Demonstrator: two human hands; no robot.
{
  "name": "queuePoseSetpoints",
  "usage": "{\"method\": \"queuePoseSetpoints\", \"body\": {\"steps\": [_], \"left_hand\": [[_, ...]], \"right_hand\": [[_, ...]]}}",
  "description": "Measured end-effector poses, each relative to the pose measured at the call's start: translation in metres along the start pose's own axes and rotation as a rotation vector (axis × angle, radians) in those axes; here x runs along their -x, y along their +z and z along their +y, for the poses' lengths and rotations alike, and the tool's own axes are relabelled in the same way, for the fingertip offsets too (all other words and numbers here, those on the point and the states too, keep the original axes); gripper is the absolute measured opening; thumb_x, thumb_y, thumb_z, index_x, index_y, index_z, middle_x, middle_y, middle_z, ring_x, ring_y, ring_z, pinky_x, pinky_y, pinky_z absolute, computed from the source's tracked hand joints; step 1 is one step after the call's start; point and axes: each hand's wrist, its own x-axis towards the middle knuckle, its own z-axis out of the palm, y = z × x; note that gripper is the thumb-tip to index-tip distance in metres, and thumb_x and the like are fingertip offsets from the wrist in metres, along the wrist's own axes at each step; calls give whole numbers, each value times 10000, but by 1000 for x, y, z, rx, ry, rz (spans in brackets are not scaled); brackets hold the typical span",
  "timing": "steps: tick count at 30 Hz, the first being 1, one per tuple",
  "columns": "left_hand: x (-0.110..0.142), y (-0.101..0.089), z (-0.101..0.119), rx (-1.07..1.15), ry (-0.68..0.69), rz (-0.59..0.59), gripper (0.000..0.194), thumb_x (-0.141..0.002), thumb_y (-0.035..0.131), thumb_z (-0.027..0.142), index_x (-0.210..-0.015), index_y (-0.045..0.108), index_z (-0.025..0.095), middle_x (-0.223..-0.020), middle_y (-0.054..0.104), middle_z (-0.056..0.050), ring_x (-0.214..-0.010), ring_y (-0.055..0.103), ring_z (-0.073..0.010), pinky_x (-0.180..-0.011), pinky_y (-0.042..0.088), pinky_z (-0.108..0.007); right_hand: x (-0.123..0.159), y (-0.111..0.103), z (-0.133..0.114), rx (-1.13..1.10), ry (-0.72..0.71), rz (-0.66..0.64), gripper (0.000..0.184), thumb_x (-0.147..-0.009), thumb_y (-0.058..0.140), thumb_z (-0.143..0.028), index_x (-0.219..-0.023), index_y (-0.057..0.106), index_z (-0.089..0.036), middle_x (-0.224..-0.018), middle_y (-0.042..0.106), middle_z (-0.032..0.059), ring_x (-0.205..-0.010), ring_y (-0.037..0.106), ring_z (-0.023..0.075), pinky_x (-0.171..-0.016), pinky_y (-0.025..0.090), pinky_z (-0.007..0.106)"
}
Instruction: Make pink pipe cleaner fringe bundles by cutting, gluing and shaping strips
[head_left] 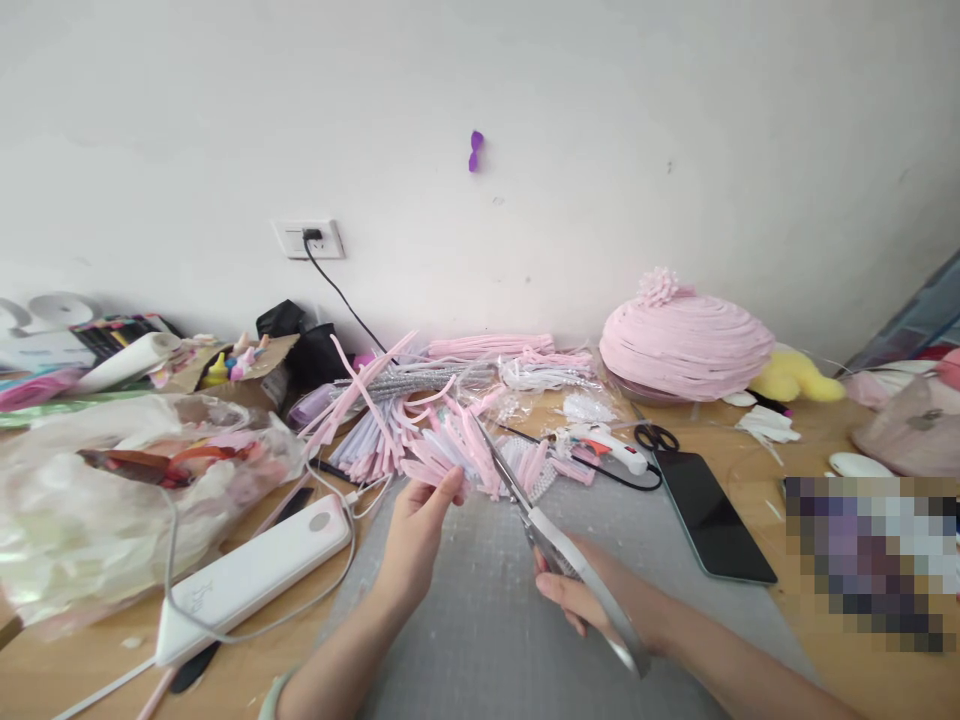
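My left hand (420,525) pinches a fan of pink strips (457,455) and holds it up over a grey cutting mat (480,620). My right hand (585,595) grips a pair of large silver scissors (555,545). The blades point up and left and meet the pink strips near my left thumb. Whether the blades are parted is hard to see.
A white power bank (255,575) with cables lies left of the mat, beside a crumpled plastic bag (90,500). A dark phone (712,515), a glue gun (604,445) and small black scissors (656,437) lie to the right. A pink ruffled dome (686,345) stands by the wall.
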Motion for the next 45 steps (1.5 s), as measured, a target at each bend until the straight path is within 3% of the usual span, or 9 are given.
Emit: {"method": "queuePoseSetpoints", "body": {"steps": [5, 11, 15, 18, 20, 24, 32, 36, 45], "left_hand": [[-1, 0, -1, -6, 1, 5, 320, -715, 586, 437, -547, 507, 177, -597, 524, 10, -631, 473, -138, -632, 366, -239], [-3, 0, 0, -4, -20, -29, 308, -711, 574, 437, -563, 517, 173, -620, 539, 2, -654, 480, -143, -638, 375, -237], [4, 4, 6, -78, -85, -242, 305, -677, 591, 432, -533, 530, 170, -584, 539, -2, -622, 475, -147, -613, 375, -244], [11, 10, 7, -74, -148, -406, 295, -664, 604, 436, -553, 570, 165, -570, 553, -1, -602, 481, -144, -607, 378, -248], [15, 14, 4, -47, -167, -473, 292, -665, 607, 443, -583, 595, 163, -582, 567, -3, -601, 486, -143, -612, 380, -249], [20, 18, -2, -16, -188, -564, 303, -666, 616, 455, -614, 615, 156, -583, 567, -7, -593, 479, -142, -605, 377, -249], [17, 18, 0, -4, -166, -497, 269, -736, 558, 418, -727, 635, 160, -678, 597, -12, -673, 495, -154, -674, 374, -252], [15, 17, 2, -48, -174, -423, 223, -714, 587, 381, -659, 608, 166, -630, 559, 6, -624, 458, -133, -630, 354, -230], [16, 19, 0, -97, -187, -466, 295, -704, 579, 440, -614, 619, 162, -588, 526, 11, -595, 432, -128, -590, 328, -227]], "right_hand": [[-5, 0, 5, 17, 79, 102, 241, -820, 427, -436, -784, 403, -199, -457, 344, -107, -293, 327, 49, -300, 258, 165], [-10, -11, 5, -179, -13, 184, 318, -793, 456, -485, -686, 396, -191, -329, 365, -106, -264, 349, 57, -348, 299, 179], [-13, -16, 2, -346, -42, 334, 359, -661, 616, -468, -674, 374, -203, -354, 396, -107, -267, 391, 73, -321, 309, 188], [-14, -18, -1, -366, -75, 410, 407, -576, 685, -447, -671, 379, -196, -540, 509, -67, -296, 441, 65, -302, 334, 199], [-14, -17, -1, -350, -107, 410, 410, -570, 698, -427, -693, 386, -192, -641, 542, -48, -309, 458, 59, -304, 353, 207], [-13, -12, 4, -315, -121, 384, 374, -629, 683, -384, -721, 373, -197, -523, 455, -103, -302, 427, 49, -329, 339, 193], [-19, -10, 6, -515, -123, 523, 428, -560, 735, -342, -704, 357, -201, -540, 444, -107, -301, 396, 38, -316, 294, 191], [-20, -13, 6, -563, -157, 588, 431, -555, 736, -336, -717, 360, -203, -554, 469, -100, -298, 412, 47, -316, 296, 200], [-22, -12, 14, -507, -92, 588, 457, -569, 729, -404, -740, 355, -205, -609, 484, -92, -317, 420, 40, -338, 299, 199]]}}
